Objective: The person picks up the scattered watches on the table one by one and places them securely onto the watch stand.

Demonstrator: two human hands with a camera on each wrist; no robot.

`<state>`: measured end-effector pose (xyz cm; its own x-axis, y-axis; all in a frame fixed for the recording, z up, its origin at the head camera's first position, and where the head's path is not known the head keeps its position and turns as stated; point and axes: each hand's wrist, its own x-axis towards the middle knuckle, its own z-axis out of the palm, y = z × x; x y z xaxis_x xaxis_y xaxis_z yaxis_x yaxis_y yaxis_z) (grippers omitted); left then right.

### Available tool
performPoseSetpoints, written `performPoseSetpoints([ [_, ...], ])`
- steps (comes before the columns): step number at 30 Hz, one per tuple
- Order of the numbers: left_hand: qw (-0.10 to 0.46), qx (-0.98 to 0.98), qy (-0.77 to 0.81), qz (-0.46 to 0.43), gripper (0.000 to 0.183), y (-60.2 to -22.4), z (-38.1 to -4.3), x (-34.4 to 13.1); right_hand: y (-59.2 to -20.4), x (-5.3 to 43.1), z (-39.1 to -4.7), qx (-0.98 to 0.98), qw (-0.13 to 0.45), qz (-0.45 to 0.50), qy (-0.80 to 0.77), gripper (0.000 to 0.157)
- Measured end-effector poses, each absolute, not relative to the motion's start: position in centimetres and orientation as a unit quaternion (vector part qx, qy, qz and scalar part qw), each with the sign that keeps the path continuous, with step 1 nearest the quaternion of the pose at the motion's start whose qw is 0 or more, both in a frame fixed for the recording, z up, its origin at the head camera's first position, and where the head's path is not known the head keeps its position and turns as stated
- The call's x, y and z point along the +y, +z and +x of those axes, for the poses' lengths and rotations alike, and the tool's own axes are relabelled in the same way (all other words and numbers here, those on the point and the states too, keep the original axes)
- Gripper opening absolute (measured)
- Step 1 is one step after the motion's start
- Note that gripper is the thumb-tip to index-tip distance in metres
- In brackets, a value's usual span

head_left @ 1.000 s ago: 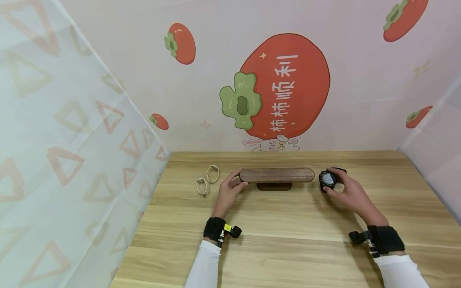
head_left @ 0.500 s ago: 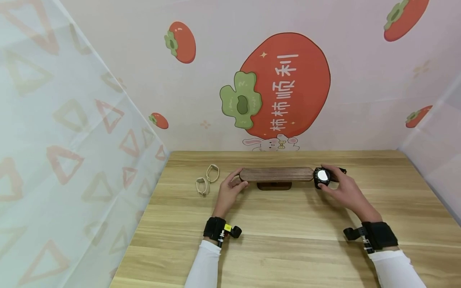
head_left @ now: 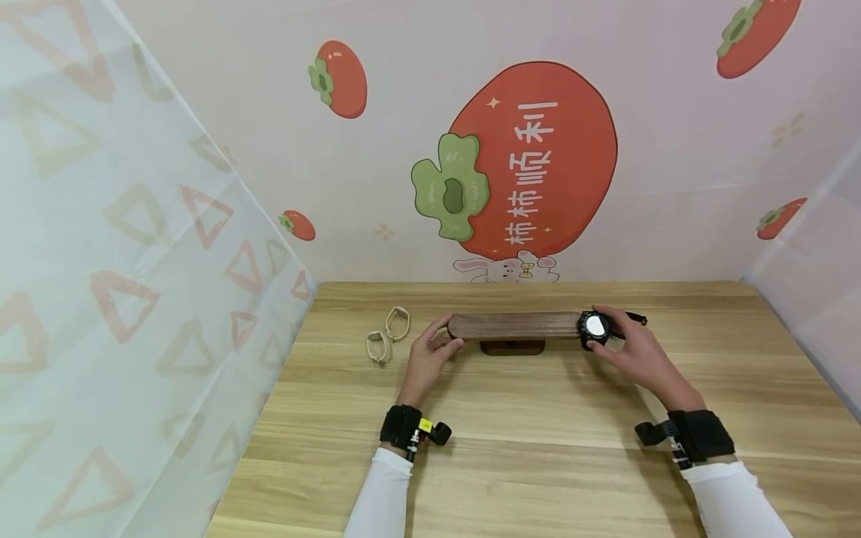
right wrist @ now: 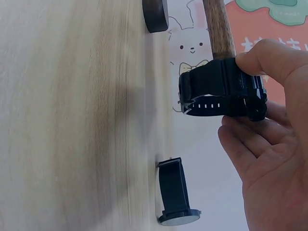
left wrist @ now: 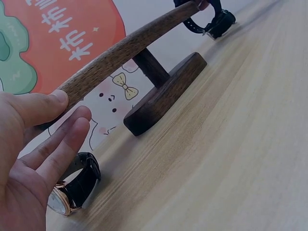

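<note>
A dark wooden T-shaped watch stand (head_left: 514, 326) stands on the table, its bar level over a rounded base (left wrist: 166, 94). My left hand (head_left: 427, 360) holds the bar's left end between thumb and fingers. My right hand (head_left: 639, 353) grips a black digital watch (head_left: 595, 326) by its case. Its closed strap loop (right wrist: 207, 84) surrounds the right end of the bar, as the right wrist view shows. Another black-strapped watch (right wrist: 174, 192) stands on the table beyond that end, mostly hidden by my right hand in the head view.
Two small beige-banded watches or bracelets (head_left: 377, 347) stand left of my left hand. Beneath that hand, a watch with a black strap and rose-gold case (left wrist: 72, 192) rests on the table (head_left: 538, 478). A printed wall (head_left: 377, 164) rises behind the table.
My right hand has moved left with the black watch, from beside the stand's right end to over the bar's tip. My left hand has stayed in place.
</note>
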<state>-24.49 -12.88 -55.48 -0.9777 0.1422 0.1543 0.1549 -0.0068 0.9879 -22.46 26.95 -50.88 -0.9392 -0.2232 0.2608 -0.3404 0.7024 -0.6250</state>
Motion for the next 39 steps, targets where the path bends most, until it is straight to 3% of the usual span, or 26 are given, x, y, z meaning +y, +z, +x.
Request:
performPoseSetpoints([
  [39,0.003,-0.703,-0.703,-0.108,0.058,-55.71,-24.68,-12.85,-51.29,26.07,-23.43,-0.913,0.119,0.187,0.342,0.068],
])
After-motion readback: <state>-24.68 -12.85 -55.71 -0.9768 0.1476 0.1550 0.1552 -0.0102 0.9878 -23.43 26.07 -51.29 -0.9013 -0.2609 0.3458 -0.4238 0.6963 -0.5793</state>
